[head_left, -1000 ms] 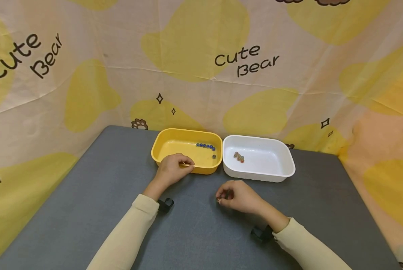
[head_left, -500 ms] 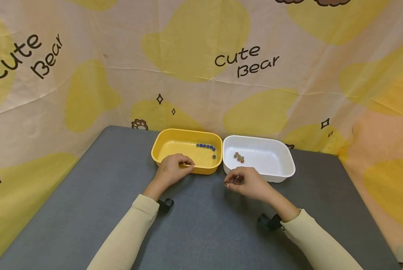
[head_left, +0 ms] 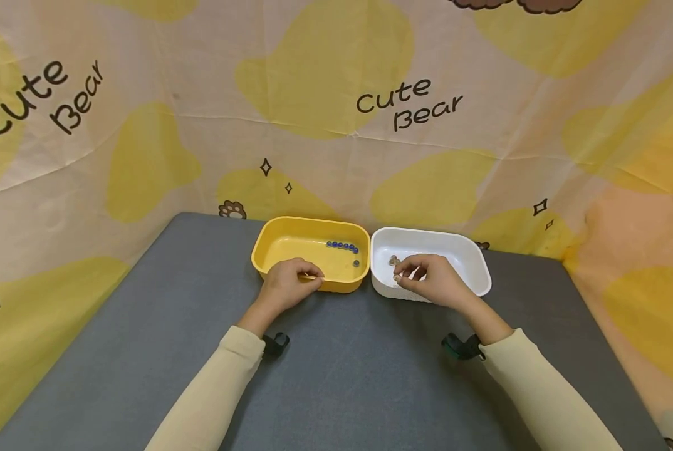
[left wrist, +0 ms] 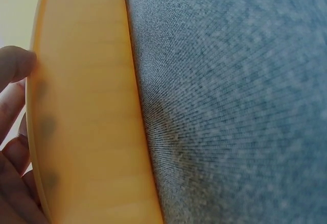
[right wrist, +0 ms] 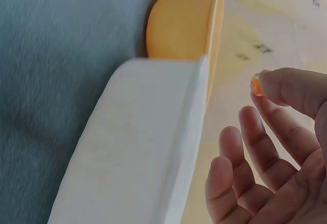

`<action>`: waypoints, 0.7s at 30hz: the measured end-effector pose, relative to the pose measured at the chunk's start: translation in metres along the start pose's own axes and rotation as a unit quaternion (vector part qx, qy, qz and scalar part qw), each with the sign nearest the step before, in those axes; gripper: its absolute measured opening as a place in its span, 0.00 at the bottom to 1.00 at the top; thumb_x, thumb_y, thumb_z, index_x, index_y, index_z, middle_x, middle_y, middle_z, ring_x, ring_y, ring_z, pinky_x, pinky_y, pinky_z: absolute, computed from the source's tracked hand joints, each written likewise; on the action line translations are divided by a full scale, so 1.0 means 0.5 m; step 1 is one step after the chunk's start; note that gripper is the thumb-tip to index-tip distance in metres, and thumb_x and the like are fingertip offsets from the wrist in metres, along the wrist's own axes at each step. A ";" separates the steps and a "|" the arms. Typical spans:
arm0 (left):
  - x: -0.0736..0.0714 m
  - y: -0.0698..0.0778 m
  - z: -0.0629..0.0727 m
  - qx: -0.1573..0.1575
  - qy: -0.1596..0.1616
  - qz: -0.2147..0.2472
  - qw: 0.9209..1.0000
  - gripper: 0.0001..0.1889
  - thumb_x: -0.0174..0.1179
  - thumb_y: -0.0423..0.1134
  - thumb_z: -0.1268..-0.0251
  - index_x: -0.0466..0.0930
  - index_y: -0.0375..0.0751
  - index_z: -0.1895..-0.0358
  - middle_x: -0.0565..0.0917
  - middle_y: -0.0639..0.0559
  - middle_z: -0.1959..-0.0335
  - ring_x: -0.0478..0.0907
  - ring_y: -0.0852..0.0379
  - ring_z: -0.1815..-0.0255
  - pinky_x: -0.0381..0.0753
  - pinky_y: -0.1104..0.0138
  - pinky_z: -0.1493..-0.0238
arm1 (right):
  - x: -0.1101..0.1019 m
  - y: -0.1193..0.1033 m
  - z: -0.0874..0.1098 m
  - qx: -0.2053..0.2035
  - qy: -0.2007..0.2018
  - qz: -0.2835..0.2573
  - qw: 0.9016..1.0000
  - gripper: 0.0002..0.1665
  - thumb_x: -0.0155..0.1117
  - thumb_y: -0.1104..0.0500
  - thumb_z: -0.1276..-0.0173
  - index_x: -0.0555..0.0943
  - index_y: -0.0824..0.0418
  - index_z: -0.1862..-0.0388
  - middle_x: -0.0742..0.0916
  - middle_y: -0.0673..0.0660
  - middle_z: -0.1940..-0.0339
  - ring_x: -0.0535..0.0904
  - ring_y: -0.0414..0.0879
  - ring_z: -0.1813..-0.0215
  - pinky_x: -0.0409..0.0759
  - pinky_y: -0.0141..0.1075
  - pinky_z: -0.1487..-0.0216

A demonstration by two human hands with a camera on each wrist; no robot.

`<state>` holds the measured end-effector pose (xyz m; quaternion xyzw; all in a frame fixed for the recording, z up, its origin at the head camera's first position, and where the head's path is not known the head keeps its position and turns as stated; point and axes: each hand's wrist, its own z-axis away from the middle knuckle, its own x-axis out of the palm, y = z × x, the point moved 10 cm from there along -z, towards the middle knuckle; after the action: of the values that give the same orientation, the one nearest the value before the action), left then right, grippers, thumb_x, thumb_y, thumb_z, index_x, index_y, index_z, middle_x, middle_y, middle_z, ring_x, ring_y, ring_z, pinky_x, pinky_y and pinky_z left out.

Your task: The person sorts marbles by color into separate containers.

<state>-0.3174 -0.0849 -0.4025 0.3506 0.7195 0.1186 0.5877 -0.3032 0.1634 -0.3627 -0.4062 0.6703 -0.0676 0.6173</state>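
My left hand point(head_left: 287, 285) pinches the near rim of the yellow plastic basin point(head_left: 291, 244). In the left wrist view the thumb point(left wrist: 20, 63) lies at the rim, with the other fingers inside. My right hand point(head_left: 435, 282) is over the near side of the white plastic basin point(head_left: 465, 258). Between its thumb and index finger it pinches an orange marble point(right wrist: 256, 85), above the rim; the remaining fingers are spread and loosely bent. Several blue marbles point(head_left: 340, 245) form a row in the yellow basin. In the white one, a few marbles point(head_left: 393, 260) show, partly hidden by my right hand.
Both basins stand side by side at the back of the grey table point(head_left: 336, 376). Behind them rises a cloth backdrop point(head_left: 325, 75) with yellow patches and bear lettering. A lone dark marble point(head_left: 356, 263) lies near the yellow basin's right wall.
From above the table, my right hand has moved forward and right, up over the white basin with the marble. My left hand stays on the yellow rim.
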 end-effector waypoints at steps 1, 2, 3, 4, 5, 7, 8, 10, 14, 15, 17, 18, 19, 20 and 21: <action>0.000 0.000 0.000 0.000 0.000 0.001 1.000 0.03 0.66 0.46 0.43 0.87 0.55 0.68 0.85 0.61 0.67 0.80 0.62 0.63 0.78 0.64 0.56 | -0.004 0.008 -0.003 0.003 0.003 0.002 1.000 0.05 0.70 0.60 0.41 0.87 0.55 0.65 0.87 0.48 0.71 0.79 0.42 0.67 0.77 0.33 0.64; 0.000 -0.001 0.000 0.000 0.000 0.001 1.000 0.03 0.66 0.46 0.43 0.87 0.55 0.68 0.85 0.61 0.67 0.80 0.62 0.63 0.78 0.64 0.56 | -0.007 0.016 -0.005 0.008 0.006 0.003 1.000 0.05 0.69 0.60 0.41 0.87 0.55 0.65 0.87 0.49 0.71 0.79 0.42 0.67 0.77 0.33 0.63; 0.000 -0.001 0.000 -0.001 0.001 0.002 1.000 0.03 0.66 0.46 0.43 0.87 0.55 0.68 0.85 0.61 0.67 0.80 0.62 0.63 0.78 0.64 0.56 | -0.010 0.024 -0.008 0.014 0.007 0.003 1.000 0.05 0.69 0.60 0.40 0.87 0.55 0.65 0.87 0.49 0.71 0.79 0.42 0.67 0.76 0.33 0.63; 0.000 -0.001 0.000 0.000 0.001 0.001 1.000 0.03 0.66 0.46 0.43 0.87 0.56 0.68 0.85 0.61 0.67 0.80 0.62 0.63 0.78 0.64 0.56 | -0.012 0.033 -0.010 0.019 0.008 0.002 1.000 0.05 0.69 0.60 0.40 0.87 0.55 0.64 0.87 0.49 0.71 0.79 0.43 0.67 0.76 0.34 0.63; 0.000 -0.001 0.000 0.000 0.001 0.001 1.000 0.03 0.66 0.46 0.43 0.87 0.55 0.68 0.85 0.61 0.67 0.80 0.62 0.63 0.78 0.64 0.56 | -0.014 0.042 -0.013 0.025 0.008 0.000 1.000 0.05 0.69 0.60 0.40 0.87 0.56 0.64 0.87 0.50 0.71 0.79 0.44 0.67 0.76 0.34 0.63; 0.000 0.000 0.000 0.000 0.001 -0.001 1.000 0.03 0.66 0.46 0.43 0.87 0.55 0.68 0.85 0.61 0.67 0.80 0.62 0.63 0.78 0.64 0.56 | -0.016 0.059 -0.017 0.038 0.007 -0.001 0.999 0.05 0.68 0.60 0.40 0.87 0.55 0.64 0.86 0.51 0.71 0.78 0.46 0.68 0.75 0.35 0.64; 0.000 0.000 0.000 0.000 0.001 -0.001 1.000 0.03 0.66 0.46 0.43 0.87 0.55 0.68 0.85 0.61 0.67 0.80 0.62 0.63 0.78 0.64 0.56 | -0.017 0.068 -0.020 0.044 0.006 -0.003 0.999 0.05 0.68 0.60 0.40 0.87 0.55 0.64 0.86 0.51 0.71 0.78 0.46 0.68 0.75 0.35 0.65; -0.001 0.001 0.001 0.000 0.001 -0.001 1.000 0.03 0.66 0.45 0.43 0.87 0.55 0.68 0.85 0.61 0.67 0.80 0.62 0.63 0.78 0.64 0.56 | -0.018 0.083 -0.024 0.052 0.005 -0.004 0.999 0.05 0.68 0.60 0.39 0.87 0.56 0.64 0.86 0.52 0.70 0.79 0.47 0.67 0.76 0.36 0.65; -0.001 0.002 0.000 -0.001 0.001 0.000 1.000 0.03 0.66 0.45 0.43 0.87 0.55 0.69 0.85 0.61 0.67 0.80 0.62 0.63 0.78 0.64 0.56 | -0.019 0.110 -0.033 0.062 0.008 -0.002 0.998 0.06 0.67 0.60 0.39 0.86 0.58 0.63 0.86 0.54 0.70 0.79 0.47 0.65 0.77 0.37 0.62; -0.001 0.002 0.000 -0.002 0.001 -0.001 1.000 0.03 0.66 0.45 0.43 0.87 0.55 0.69 0.85 0.61 0.67 0.80 0.62 0.63 0.78 0.64 0.56 | -0.019 0.116 -0.035 0.065 0.008 -0.001 0.998 0.06 0.67 0.60 0.39 0.86 0.59 0.63 0.86 0.54 0.70 0.79 0.47 0.65 0.77 0.37 0.61; -0.001 0.001 0.000 -0.003 0.000 -0.002 1.000 0.03 0.66 0.46 0.43 0.87 0.56 0.68 0.85 0.61 0.67 0.80 0.62 0.63 0.78 0.64 0.56 | -0.018 0.129 -0.038 0.074 0.010 -0.003 0.997 0.06 0.67 0.60 0.39 0.86 0.60 0.63 0.86 0.55 0.70 0.79 0.47 0.65 0.77 0.37 0.61; -0.001 0.000 0.001 -0.004 0.000 -0.002 1.000 0.03 0.66 0.46 0.43 0.87 0.56 0.68 0.85 0.61 0.67 0.80 0.62 0.63 0.78 0.64 0.56 | -0.017 0.136 -0.040 0.079 0.010 -0.003 0.997 0.07 0.67 0.60 0.39 0.86 0.60 0.63 0.86 0.55 0.70 0.79 0.47 0.65 0.77 0.36 0.61; 0.000 -0.001 0.001 -0.005 -0.001 -0.003 1.000 0.03 0.66 0.46 0.43 0.87 0.56 0.68 0.85 0.61 0.67 0.80 0.62 0.63 0.78 0.64 0.56 | -0.016 0.142 -0.041 0.084 0.009 -0.003 0.996 0.07 0.67 0.60 0.39 0.86 0.60 0.63 0.86 0.56 0.70 0.79 0.46 0.66 0.77 0.35 0.62; 0.000 -0.001 0.001 -0.005 -0.001 -0.003 1.000 0.03 0.66 0.46 0.43 0.87 0.56 0.68 0.85 0.61 0.67 0.80 0.62 0.63 0.78 0.64 0.56 | -0.015 0.148 -0.042 0.090 0.008 -0.004 0.996 0.07 0.67 0.60 0.39 0.86 0.60 0.63 0.86 0.56 0.70 0.79 0.46 0.66 0.76 0.35 0.64; 0.000 -0.001 0.001 -0.005 -0.001 -0.003 1.000 0.03 0.66 0.46 0.43 0.87 0.56 0.68 0.85 0.62 0.66 0.80 0.62 0.63 0.78 0.64 0.56 | -0.013 0.153 -0.043 0.096 0.007 -0.003 0.995 0.07 0.67 0.59 0.39 0.86 0.60 0.63 0.86 0.56 0.70 0.80 0.46 0.67 0.76 0.34 0.65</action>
<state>-0.3170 -0.0855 -0.4028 0.3455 0.7195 0.1198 0.5904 -0.3580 0.2094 -0.3978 -0.3467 0.6639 -0.1365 0.6484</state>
